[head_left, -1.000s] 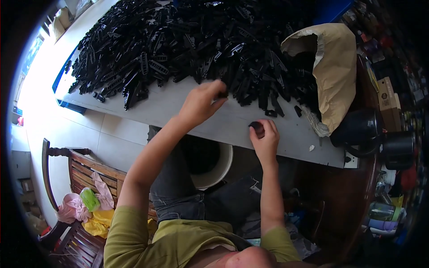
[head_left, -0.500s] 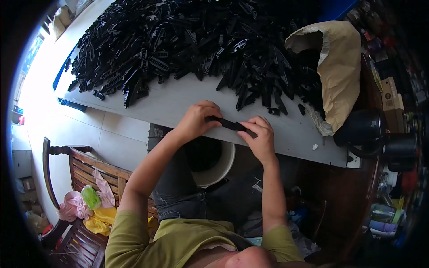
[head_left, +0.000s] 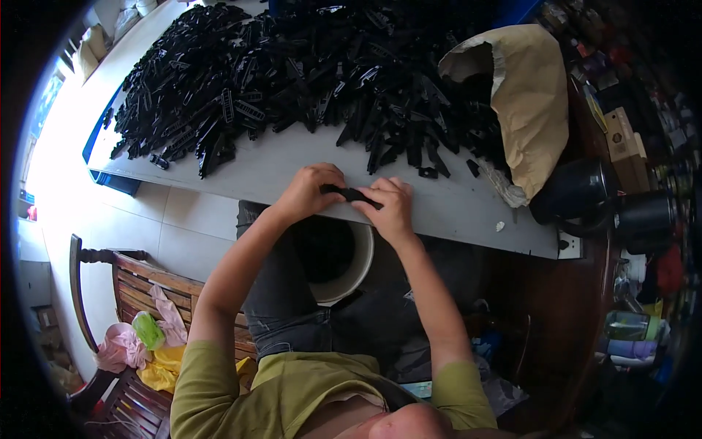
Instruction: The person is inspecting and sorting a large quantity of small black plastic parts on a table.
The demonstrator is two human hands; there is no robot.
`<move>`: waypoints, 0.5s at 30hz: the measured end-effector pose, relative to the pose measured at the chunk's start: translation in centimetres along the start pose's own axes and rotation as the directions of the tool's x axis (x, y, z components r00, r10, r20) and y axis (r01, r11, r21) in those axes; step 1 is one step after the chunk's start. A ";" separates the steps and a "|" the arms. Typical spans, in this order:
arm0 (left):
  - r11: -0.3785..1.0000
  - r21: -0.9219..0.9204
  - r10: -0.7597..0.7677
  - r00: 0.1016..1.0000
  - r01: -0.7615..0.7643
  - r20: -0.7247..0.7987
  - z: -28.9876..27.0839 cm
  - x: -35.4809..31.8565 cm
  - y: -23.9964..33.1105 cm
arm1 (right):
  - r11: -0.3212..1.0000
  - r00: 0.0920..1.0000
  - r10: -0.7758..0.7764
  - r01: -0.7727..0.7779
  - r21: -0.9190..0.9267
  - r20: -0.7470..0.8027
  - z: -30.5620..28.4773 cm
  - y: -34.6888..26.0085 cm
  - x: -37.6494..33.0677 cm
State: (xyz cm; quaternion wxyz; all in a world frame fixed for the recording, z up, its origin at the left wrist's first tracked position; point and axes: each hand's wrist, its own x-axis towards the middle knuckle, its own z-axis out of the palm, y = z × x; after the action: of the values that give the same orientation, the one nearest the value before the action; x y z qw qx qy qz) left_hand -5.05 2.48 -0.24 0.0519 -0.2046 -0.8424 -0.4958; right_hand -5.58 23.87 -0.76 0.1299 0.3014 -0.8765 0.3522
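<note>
Closer together than in the earlier frame: L hand (head_left: 313,192) & R hand (head_left: 389,208) have drawn in along the black strip (head_left: 352,194) btwn them. Biggest item is the grey table (head_left: 274,159), w/ a heap of black plastic pieces (head_left: 285,80) over its far side, prob. piled there to stay w/in easy reach. Brown paper bag (head_left: 540,110) lies on the table's right, mouth toward the heap, pieces right by its opening. White bucket (head_left: 364,257) sits lower, below the near edge, prob. tucked there to be close to both hands. Smallest is the strip: L hand pinches its left end, R hand its right end, so it's btwn them, touching both, by the near edge, sloping a bit down to the right. Two-ended grip prob. keeps it steady. Grip hides much of it; can't tell if it's 1 pc. or 2.
</note>
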 end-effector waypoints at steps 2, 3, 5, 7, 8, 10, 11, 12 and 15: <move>0.999 0.021 0.041 0.999 -0.042 0.019 0.1 0.0 -0.1 | 1.000 1.000 0.021 -0.021 0.010 -0.021 0.3 -0.4 0.2; 0.999 0.031 0.042 0.999 -0.042 0.010 0.2 -0.1 -0.1 | 1.000 1.000 0.028 -0.028 0.007 0.006 0.2 -0.4 0.2; 0.998 0.047 0.052 0.999 -0.051 0.000 -0.2 -0.5 0.4 | 1.000 0.999 0.030 -0.030 0.003 0.024 -0.4 -0.5 0.2; 0.974 0.162 0.134 0.981 -0.157 0.142 -1.1 -1.3 1.1 | 0.969 0.993 0.077 -0.097 0.227 0.092 -2.0 -0.3 -0.4; 0.973 0.169 0.132 0.981 -0.155 0.139 -1.9 -1.5 1.0 | 0.988 0.994 0.110 -0.108 0.107 -0.009 -2.8 0.6 -0.9; 0.951 0.095 0.249 0.908 -0.296 0.337 -3.1 -1.8 1.0 | 0.970 0.956 0.217 -0.234 -0.063 -0.195 -4.4 3.8 -2.0; 0.952 0.098 0.242 0.910 -0.290 0.337 -3.3 -1.7 1.1 | 0.955 0.949 0.155 -0.215 -0.206 -0.273 -5.2 4.1 -1.7; 0.980 0.084 0.157 0.960 -0.180 0.230 -3.3 -1.0 1.2 | 0.956 0.950 0.157 -0.215 -0.201 -0.269 -5.1 4.7 -1.8; 0.984 0.174 0.036 0.999 -0.029 -0.040 -1.4 2.8 1.5 | 0.932 0.958 0.171 -0.233 -0.279 -0.230 -4.5 5.5 -1.3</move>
State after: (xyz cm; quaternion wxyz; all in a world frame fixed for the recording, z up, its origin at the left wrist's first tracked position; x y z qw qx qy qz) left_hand -7.18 2.71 2.50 0.0956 -0.2024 -0.8775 -0.4242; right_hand -7.91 30.76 -1.08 0.2257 0.1487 -0.9288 0.2537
